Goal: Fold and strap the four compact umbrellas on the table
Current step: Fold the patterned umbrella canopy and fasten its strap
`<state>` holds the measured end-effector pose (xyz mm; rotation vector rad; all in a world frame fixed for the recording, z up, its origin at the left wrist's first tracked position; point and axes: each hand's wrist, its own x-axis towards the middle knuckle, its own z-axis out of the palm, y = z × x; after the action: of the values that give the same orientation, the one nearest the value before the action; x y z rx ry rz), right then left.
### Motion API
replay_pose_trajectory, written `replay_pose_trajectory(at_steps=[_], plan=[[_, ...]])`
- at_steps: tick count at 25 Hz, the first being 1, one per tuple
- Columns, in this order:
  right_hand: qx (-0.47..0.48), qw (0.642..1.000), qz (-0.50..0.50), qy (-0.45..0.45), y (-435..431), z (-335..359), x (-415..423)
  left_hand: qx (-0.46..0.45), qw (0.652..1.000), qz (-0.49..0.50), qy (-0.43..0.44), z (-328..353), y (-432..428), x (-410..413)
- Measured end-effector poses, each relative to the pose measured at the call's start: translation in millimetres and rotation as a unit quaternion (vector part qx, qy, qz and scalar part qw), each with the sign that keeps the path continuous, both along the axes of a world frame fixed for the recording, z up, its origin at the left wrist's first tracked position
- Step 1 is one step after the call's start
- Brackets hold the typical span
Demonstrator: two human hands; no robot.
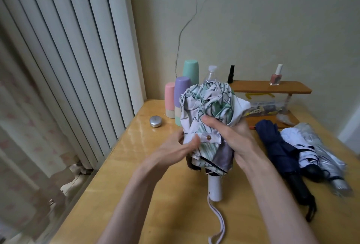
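Printed umbrella (210, 103): white canopy with green and dark line pattern, loosely bunched, held upright over mid-table (120, 165). White handle (214, 189) points down, wrist cord (218, 222) trailing below it. Strap tab (211, 138) with copper snap shows across the front.

Right hand (233, 134) wraps the canopy, thumb over the front folds. Left hand (173, 151) pinches fabric beside the tab, thumb on top.

Navy umbrella (276, 146), white umbrella (298, 142) and silver umbrella (323, 156) lie packed together just right. Bare wood on the left runs to the table edge by the blinds (68, 58).

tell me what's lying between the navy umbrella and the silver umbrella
A white umbrella with dark trim lies between the navy umbrella and the silver umbrella, seen in the head view.
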<state>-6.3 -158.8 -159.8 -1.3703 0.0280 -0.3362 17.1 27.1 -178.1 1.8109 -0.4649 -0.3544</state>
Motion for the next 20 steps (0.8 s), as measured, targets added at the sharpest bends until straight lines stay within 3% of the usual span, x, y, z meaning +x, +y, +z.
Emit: replay_pose_trajectory(at_steps=[3, 5, 6, 9, 11, 17, 20], plan=[[-0.004, 1.0, 0.012, -0.013, -6, -2, 0, 0.076, 0.996, -0.001, 0.04, -2, 26, 7], [-0.004, 1.0, 0.006, -0.023, -10, -2, 0, 0.172, 0.985, 0.012, -0.005, -2, 41, 19], [-0.008, 1.0, 0.006, -0.026, -10, -2, 0, 0.175, 0.983, 0.031, -0.038, -1, 43, 22], [-0.039, 0.998, 0.024, -0.035, -9, -6, 1, -0.017, 0.995, 0.089, -0.031, 3, 22, 8], [-0.056, 0.997, 0.037, -0.041, -3, -6, 2, -0.104, 0.993, 0.053, -0.013, -4, -2, -1], [-0.012, 0.997, 0.048, -0.054, 16, -10, 1, -0.225, 0.971, 0.027, 0.078, -12, -25, -7], [-0.074, 0.995, 0.023, -0.065, 15, -9, 4, -0.223, 0.967, 0.029, 0.118, -13, -21, -8]])
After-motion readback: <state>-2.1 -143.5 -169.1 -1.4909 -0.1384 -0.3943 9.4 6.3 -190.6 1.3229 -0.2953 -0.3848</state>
